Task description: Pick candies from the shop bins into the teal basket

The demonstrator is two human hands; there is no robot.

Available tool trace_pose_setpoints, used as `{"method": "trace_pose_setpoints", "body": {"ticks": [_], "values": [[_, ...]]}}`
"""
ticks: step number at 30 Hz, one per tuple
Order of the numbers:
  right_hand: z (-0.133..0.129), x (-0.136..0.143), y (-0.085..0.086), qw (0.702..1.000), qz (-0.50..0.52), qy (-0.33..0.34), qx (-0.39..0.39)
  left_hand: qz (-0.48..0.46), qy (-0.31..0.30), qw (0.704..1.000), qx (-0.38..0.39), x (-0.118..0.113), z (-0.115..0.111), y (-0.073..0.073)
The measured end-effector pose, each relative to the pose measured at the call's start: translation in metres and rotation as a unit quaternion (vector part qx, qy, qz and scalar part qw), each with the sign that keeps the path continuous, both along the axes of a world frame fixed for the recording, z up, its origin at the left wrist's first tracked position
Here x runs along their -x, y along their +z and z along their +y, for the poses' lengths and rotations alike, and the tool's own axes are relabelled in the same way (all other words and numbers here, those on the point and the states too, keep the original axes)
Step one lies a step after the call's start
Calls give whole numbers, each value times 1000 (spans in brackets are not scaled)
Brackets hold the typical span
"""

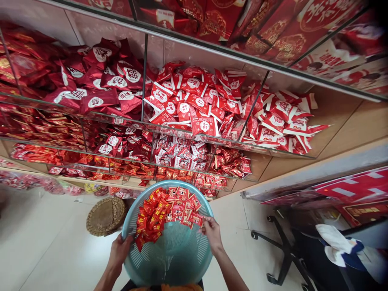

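Head view: we look down on a pale tiled floor, glossy enough to throw back the light. At the far side stands a tiered shelf unit of light wood, fronted and divided with clear panels. Its upper bins hold dark-red packets on the left and red-and-white packets towards the right; tighter rows of smaller wrapped pieces fill the lower tiers. A round woven stool sits on the floor just left of the basket. To the right we see a black chair on casters, a white cloth near it, and a red panel with white shapes farther back.

The basket is near us, in the middle, between our two arms. It is round, pale teal plastic, with fine slots through its wall and a smooth rim. Orange-red packets with yellow print heap along its left side; small, flat, red packets with pale patches spread across the far and right part. The near part shows bare teal.

Our left hand has its grip clasped around the basket's left rim. Our right hand, over the right rim, pinches one small red packet between thumb and fingers.
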State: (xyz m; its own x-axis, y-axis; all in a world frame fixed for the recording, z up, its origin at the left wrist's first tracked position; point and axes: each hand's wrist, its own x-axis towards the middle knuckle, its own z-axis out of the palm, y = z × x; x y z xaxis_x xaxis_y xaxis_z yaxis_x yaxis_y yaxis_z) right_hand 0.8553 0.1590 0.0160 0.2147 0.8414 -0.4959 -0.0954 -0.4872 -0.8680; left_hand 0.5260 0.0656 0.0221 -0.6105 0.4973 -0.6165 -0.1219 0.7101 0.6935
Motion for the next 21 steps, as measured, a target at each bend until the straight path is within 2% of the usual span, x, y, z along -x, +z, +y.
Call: {"method": "trace_pose_setpoints", "body": {"ticks": [6,15,21], "values": [[1,24,-12,999,14,2,34,-5,-13,1000,-10,-1,-1,3],[10,29,-23,999,24,-21,42,1,-14,1000,-6,-1,-1,3],[7,35,-36,998,21,-39,53,-10,-6,1000,-14,-2,0,4]]}}
